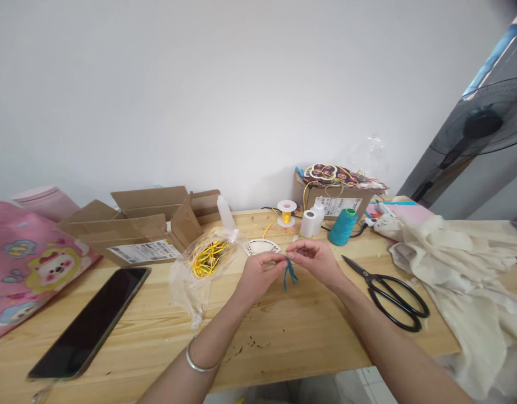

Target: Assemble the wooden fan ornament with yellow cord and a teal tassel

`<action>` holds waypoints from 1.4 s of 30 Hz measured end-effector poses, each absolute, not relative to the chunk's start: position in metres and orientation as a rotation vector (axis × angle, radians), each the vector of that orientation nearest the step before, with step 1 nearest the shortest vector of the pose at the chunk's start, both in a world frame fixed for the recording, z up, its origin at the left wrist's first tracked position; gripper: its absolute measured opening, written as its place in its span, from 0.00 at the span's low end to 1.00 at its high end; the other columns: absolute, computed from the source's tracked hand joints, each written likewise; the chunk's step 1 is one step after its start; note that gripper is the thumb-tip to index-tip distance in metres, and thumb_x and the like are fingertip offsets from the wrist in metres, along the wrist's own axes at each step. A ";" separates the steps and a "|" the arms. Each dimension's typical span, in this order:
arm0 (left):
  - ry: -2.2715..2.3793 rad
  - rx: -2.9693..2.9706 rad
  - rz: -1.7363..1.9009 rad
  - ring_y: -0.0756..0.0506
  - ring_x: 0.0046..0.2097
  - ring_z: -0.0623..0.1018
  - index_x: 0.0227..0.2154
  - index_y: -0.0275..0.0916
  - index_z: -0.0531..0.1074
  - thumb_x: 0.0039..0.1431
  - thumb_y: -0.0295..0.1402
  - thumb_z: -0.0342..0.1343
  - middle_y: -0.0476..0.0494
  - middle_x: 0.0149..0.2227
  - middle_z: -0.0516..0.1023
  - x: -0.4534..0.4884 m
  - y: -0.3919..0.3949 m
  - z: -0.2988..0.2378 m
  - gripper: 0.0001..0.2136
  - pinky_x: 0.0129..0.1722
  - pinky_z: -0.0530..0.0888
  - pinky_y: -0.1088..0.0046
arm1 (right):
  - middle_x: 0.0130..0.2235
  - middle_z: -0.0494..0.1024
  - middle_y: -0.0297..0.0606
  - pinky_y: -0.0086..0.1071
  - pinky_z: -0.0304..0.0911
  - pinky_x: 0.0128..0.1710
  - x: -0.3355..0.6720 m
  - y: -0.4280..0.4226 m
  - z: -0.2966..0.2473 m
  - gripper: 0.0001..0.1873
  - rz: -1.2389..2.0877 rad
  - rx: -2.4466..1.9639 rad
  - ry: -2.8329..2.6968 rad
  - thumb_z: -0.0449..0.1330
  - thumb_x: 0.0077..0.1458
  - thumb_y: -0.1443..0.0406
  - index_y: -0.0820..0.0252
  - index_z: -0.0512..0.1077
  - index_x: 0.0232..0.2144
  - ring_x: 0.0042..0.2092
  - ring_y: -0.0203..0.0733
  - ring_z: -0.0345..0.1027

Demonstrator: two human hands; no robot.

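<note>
My left hand (258,273) and my right hand (315,259) meet above the middle of the wooden table (283,342). Both pinch a short bundle of teal thread (289,273), whose loose ends hang down between them. A silver bangle (198,363) sits on my left wrist. Just behind my hands lies a round pale wooden disc (261,246). Black scissors (392,294) lie to the right of my right hand.
A clear bag of yellow cord (205,259), a dark phone (92,321) and open cardboard boxes (142,224) are on the left. A teal thread cone (343,226), white spools (311,221), a yellow spool (287,213), cream fabric (464,269) and a fan (485,126) are to the right.
</note>
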State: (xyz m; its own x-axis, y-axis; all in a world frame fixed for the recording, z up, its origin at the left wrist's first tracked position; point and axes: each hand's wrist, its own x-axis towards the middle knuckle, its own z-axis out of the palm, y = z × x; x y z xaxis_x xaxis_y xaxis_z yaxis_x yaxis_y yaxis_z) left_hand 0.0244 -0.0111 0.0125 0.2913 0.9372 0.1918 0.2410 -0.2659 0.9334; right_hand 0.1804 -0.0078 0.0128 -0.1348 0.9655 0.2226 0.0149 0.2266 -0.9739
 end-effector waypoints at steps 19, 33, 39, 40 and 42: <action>0.977 1.568 0.891 0.54 0.23 0.65 0.24 0.34 0.67 0.41 0.26 0.51 0.52 0.20 0.67 0.027 -0.012 0.009 0.04 0.22 0.62 0.80 | 0.23 0.72 0.32 0.27 0.60 0.27 0.175 -0.009 0.011 0.05 1.292 -0.818 -1.422 0.64 0.37 0.66 0.60 0.73 0.22 0.26 0.31 0.63; 1.113 1.744 0.983 0.48 0.35 0.73 0.27 0.37 0.73 0.47 0.26 0.46 0.45 0.31 0.75 0.018 -0.007 0.010 0.10 0.35 0.67 0.74 | 0.22 0.70 0.31 0.27 0.55 0.25 0.200 -0.010 0.020 0.06 1.253 -0.701 -1.130 0.65 0.35 0.62 0.57 0.73 0.20 0.25 0.32 0.60; 0.937 1.633 1.110 0.47 0.38 0.73 0.33 0.37 0.73 0.50 0.35 0.51 0.44 0.34 0.77 0.024 -0.012 0.017 0.11 0.40 0.68 0.72 | 0.23 0.72 0.31 0.27 0.58 0.26 0.188 -0.012 0.021 0.06 1.280 -0.843 -1.270 0.65 0.36 0.65 0.60 0.72 0.21 0.25 0.31 0.61; 0.945 1.666 1.098 0.47 0.37 0.74 0.32 0.37 0.74 0.49 0.35 0.52 0.44 0.33 0.77 0.025 -0.012 0.017 0.10 0.39 0.68 0.72 | 0.23 0.72 0.32 0.28 0.59 0.26 0.185 -0.012 0.021 0.06 1.284 -0.848 -1.292 0.65 0.36 0.65 0.60 0.72 0.21 0.25 0.31 0.62; 0.980 1.716 1.071 0.47 0.34 0.74 0.30 0.38 0.75 0.48 0.35 0.54 0.45 0.31 0.78 0.025 -0.013 0.014 0.09 0.37 0.69 0.72 | 0.23 0.72 0.31 0.28 0.59 0.27 0.182 -0.011 0.020 0.06 1.277 -0.843 -1.319 0.64 0.37 0.65 0.61 0.72 0.22 0.25 0.31 0.63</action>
State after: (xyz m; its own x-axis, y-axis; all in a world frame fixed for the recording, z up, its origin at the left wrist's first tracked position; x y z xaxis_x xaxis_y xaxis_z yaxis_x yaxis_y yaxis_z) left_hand 0.0253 -0.0129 0.0140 0.3220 0.9126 0.2519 0.1698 -0.3174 0.9330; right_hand 0.1818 -0.0113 0.0200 -0.1846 0.9602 0.2097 -0.1783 0.1772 -0.9679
